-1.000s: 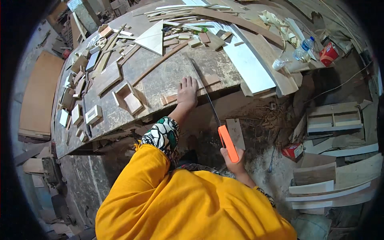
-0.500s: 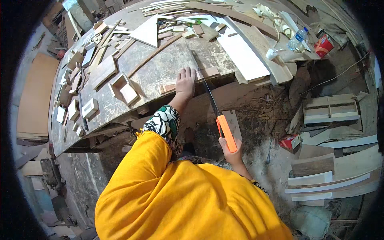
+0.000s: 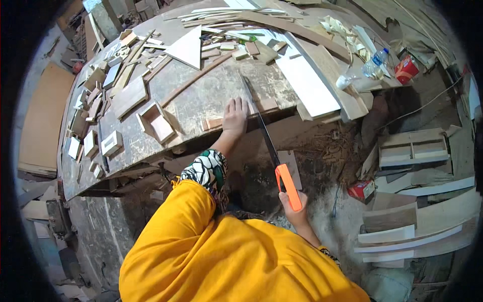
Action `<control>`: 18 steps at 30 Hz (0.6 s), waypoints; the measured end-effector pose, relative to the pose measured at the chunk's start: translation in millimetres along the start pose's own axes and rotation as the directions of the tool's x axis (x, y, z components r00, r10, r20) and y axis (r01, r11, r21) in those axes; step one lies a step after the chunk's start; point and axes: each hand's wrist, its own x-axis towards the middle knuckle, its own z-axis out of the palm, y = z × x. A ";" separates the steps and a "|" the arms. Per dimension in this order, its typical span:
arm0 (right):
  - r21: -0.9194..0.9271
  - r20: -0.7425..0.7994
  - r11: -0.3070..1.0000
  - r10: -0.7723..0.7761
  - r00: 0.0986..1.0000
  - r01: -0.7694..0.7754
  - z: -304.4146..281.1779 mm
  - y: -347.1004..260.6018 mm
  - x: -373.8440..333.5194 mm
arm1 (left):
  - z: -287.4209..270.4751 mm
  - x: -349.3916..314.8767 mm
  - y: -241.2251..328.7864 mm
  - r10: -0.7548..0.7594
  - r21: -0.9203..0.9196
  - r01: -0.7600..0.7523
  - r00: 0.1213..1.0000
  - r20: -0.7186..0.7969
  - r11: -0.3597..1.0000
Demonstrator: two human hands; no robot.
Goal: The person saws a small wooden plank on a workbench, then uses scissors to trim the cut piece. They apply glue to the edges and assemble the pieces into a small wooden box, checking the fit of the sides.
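Laid across a thin wooden strip (image 3: 268, 104) at the table's front edge, my left hand (image 3: 235, 117) presses it down, its fingers stretched forward; the thumb is hidden. My right hand (image 3: 296, 211) is wrapped around the orange handle (image 3: 288, 186) of a handsaw. The saw's dark blade (image 3: 267, 138) slopes up and away, crossing the strip just right of my left fingers. Its far end reaches over the tabletop. Whether the teeth have cut into the wood is too small to tell.
On the worn table (image 3: 201, 95) lie a small open wooden box (image 3: 156, 123), several offcuts, a white triangular panel (image 3: 187, 48) and a long white board (image 3: 307, 80). A plastic bottle (image 3: 375, 64) stands far right. Boards and a wooden tray (image 3: 412, 147) lie lower right.
The handsaw has been drawn slightly back toward me by my right hand. My left hand keeps its place on the strip. The whole view has shifted a little.
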 end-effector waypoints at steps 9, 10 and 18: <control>0.021 -0.099 0.980 -0.195 0.976 0.198 33.6 14.7 81.0 | -5.1 3.3 6.0 0.037 -0.017 -0.040 0.985 -0.169 0.999; 0.013 -0.040 0.998 -0.065 0.997 0.066 27.7 17.4 71.0 | -10.2 1.0 5.2 0.017 -0.068 -0.016 1.000 0.026 0.998; 0.041 0.013 0.999 0.012 1.000 -0.013 4.7 12.0 39.8 | -7.4 -4.0 1.9 0.021 -0.030 -0.023 0.999 -0.049 0.999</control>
